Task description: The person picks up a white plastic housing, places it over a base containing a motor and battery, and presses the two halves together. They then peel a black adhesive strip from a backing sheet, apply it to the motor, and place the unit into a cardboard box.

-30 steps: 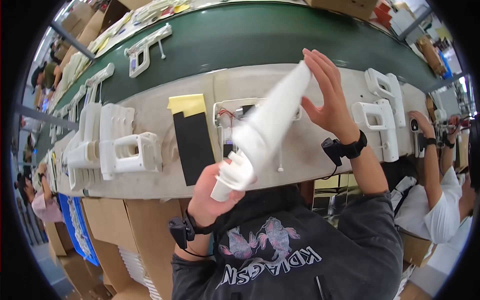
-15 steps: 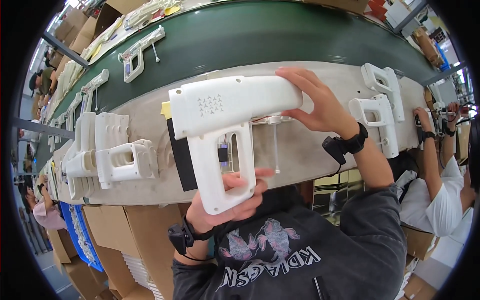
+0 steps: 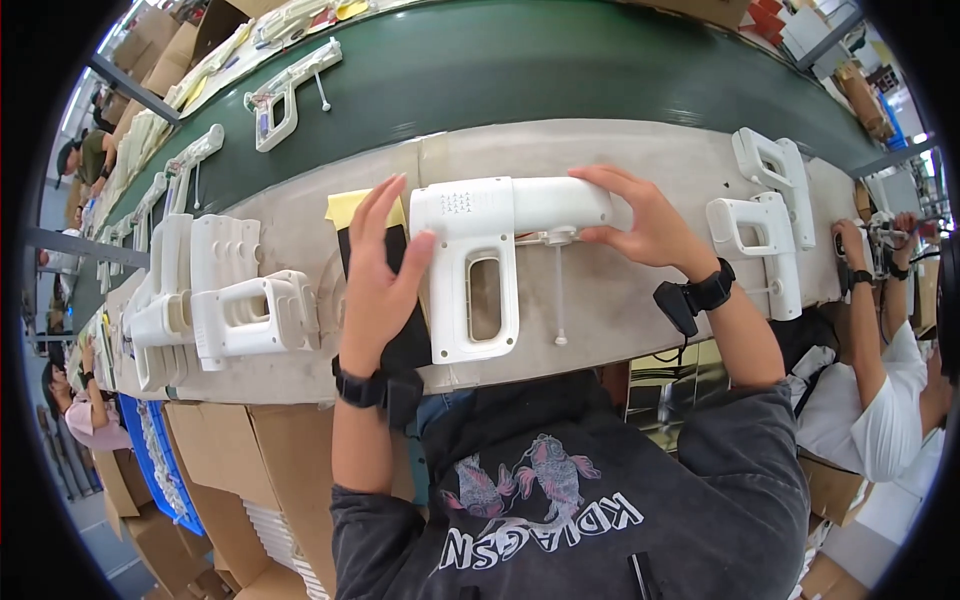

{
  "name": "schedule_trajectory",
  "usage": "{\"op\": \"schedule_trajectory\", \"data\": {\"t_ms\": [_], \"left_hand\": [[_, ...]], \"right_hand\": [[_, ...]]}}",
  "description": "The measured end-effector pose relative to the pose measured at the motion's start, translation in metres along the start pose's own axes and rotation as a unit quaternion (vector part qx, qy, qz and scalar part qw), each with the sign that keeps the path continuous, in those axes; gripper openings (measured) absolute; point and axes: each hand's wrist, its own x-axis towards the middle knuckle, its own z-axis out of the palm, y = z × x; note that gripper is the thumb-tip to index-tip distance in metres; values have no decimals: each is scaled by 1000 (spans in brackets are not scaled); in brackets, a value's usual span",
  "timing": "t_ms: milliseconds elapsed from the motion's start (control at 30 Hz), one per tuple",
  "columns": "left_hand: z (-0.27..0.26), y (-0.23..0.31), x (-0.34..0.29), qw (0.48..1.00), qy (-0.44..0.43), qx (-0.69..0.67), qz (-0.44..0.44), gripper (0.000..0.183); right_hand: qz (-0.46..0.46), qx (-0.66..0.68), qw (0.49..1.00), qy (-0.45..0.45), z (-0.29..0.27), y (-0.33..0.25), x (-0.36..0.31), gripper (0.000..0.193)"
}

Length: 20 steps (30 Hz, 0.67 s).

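Note:
A white plastic gun-shaped housing (image 3: 545, 205) lies on the table in front of me, its looped handle toward me. My right hand (image 3: 650, 228) grips its barrel end, fingertips at the upper edge and thumb at the lower one. On the other side, my left hand (image 3: 375, 285) is open beside the vented end, fingers spread and holding nothing. From under the barrel a thin white rod with a round tip (image 3: 560, 295) sticks out toward me. A black pad (image 3: 405, 345) and a yellow piece (image 3: 348, 208) lie partly behind my left hand.
Several white housing shells (image 3: 255, 320) are stacked at the left, and assembled housings (image 3: 765, 235) lie at the right. Open half housings with rods ride on the green conveyor belt (image 3: 450, 75) beyond the table. Cardboard boxes (image 3: 215, 450) stand below left; a co-worker's hands (image 3: 850, 240) are far right.
The white housing has come down from in front of me onto the table. My left hand has let go of the handle and moved up and left, while my right stays at the barrel end.

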Motion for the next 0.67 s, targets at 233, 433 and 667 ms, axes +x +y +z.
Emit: {"op": "schedule_trajectory", "data": {"t_ms": [233, 433, 667], "left_hand": [[20, -12, 5, 996, -84, 10, 0, 51], [20, -12, 6, 998, -68, 5, 10, 50], [24, -12, 7, 994, -111, 21, -12, 55]], "right_hand": [[28, 16, 999, -19, 8, 4, -4, 68], [30, 21, 999, 2, 8, 7, -4, 71], [38, -5, 999, -8, 14, 19, -7, 75]]}}
